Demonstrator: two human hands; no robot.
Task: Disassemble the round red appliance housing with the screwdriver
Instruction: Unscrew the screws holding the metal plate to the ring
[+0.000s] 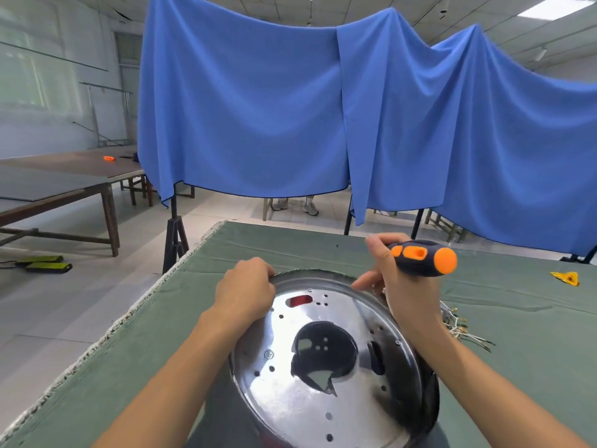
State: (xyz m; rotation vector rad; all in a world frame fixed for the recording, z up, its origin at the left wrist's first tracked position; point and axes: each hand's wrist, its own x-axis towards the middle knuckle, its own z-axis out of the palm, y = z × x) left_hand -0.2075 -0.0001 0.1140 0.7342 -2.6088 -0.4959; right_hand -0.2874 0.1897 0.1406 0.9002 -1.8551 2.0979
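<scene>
Housing (326,360), round and of shiny metal with a little red seen through a slot, is laid on the green cloth (135,344) of the table, at its near middle, with a large dark opening in its plate. Its far left rim is gripped by the left hand (245,291), the fingers curled over the edge. Its far right rim is touched by the right hand (400,282), in which the screwdriver (423,257) with black and orange handle is held by the closed fingers. Thin wires (465,331) are lying just beside the right wrist.
</scene>
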